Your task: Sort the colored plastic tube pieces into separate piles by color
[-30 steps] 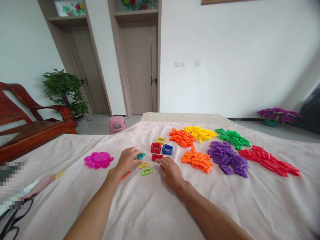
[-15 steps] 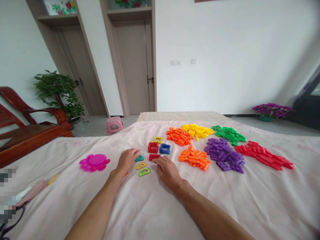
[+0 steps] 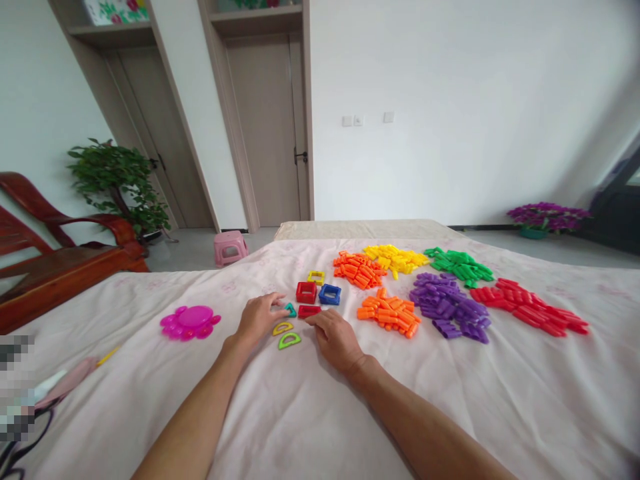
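Note:
My left hand (image 3: 260, 316) is at the small teal triangular frame tile (image 3: 291, 310), its thumb and fingertips closed at the tile's left side. To the right, my right hand (image 3: 338, 337) has its fingertips on the right end of a flat red tile (image 3: 309, 311). The teal tile lies just left of the red one. Closer to me are a yellow D-shaped tile (image 3: 283, 328) and a lime-green D-shaped tile (image 3: 290, 341). Beyond the hands stand a red square frame stack (image 3: 306, 292), a blue square frame stack (image 3: 330, 294) and a yellow square frame (image 3: 317, 277).
Piles of orange pieces (image 3: 390, 312), yellow pieces (image 3: 395, 259), green pieces (image 3: 460, 265), purple pieces (image 3: 450, 307) and red pieces (image 3: 530, 308) lie right. A magenta bumpy-edged toy (image 3: 191, 322) is left on the pale cloth (image 3: 280, 413). A pink stool (image 3: 231, 249) stands beyond.
My left hand has shifted slightly right, and the teal tile has moved right with it, closer to the red tile. An orange bit by my left wrist is now out of sight.

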Demonstrator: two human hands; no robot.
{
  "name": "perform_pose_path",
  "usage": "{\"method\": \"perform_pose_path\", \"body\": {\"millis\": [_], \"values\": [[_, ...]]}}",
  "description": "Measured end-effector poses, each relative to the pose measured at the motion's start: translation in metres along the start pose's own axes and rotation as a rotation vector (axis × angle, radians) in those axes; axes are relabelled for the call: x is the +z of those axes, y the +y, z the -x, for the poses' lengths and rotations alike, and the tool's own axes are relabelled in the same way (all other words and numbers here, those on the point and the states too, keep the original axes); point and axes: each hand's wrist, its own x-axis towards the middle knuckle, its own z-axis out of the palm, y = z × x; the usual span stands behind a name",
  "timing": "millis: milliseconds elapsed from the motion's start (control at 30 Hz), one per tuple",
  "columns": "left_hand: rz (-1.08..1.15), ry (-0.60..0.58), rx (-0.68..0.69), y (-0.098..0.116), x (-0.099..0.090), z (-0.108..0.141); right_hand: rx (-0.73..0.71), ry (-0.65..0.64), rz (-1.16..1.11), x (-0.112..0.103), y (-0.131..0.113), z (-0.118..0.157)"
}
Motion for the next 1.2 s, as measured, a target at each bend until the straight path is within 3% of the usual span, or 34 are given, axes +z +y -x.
{"method": "perform_pose_path", "body": {"millis": [100,200,333,500,667,933,1067,1200], "values": [[-0.033,0.028,-0.06,-0.024,-0.016,-0.005,0.032,0.021,-0.019,-0.001,0.001,-0.001],[-0.133,-0.028,-0.17,-0.048,-0.03,-0.005,0.074,0.032,-0.043,-0.001,0.001,-0.001],[-0.133,-0.079,-0.201,-0.061,-0.025,-0.002,0.087,0.024,-0.062,-0.001,0.001,-0.002],[-0.084,-0.09,-0.134,-0.058,-0.008,-0.006,0.095,0.02,-0.077,0.0,0.003,-0.001],[-0.089,-0.07,-0.123,-0.053,-0.005,-0.023,0.1,0.009,-0.092,0.0,0.004,-0.002],[-0.034,-0.093,-0.049,-0.024,0.011,-0.053,0.129,0.066,-0.096,0.0,0.005,-0.002],[-0.036,-0.055,-0.084,-0.018,0.008,-0.045,0.102,0.033,-0.065,-0.001,0.003,-0.001],[-0.046,-0.007,-0.109,-0.014,-0.008,-0.016,-0.019,-0.061,0.038,-0.002,-0.006,0.001]]}}
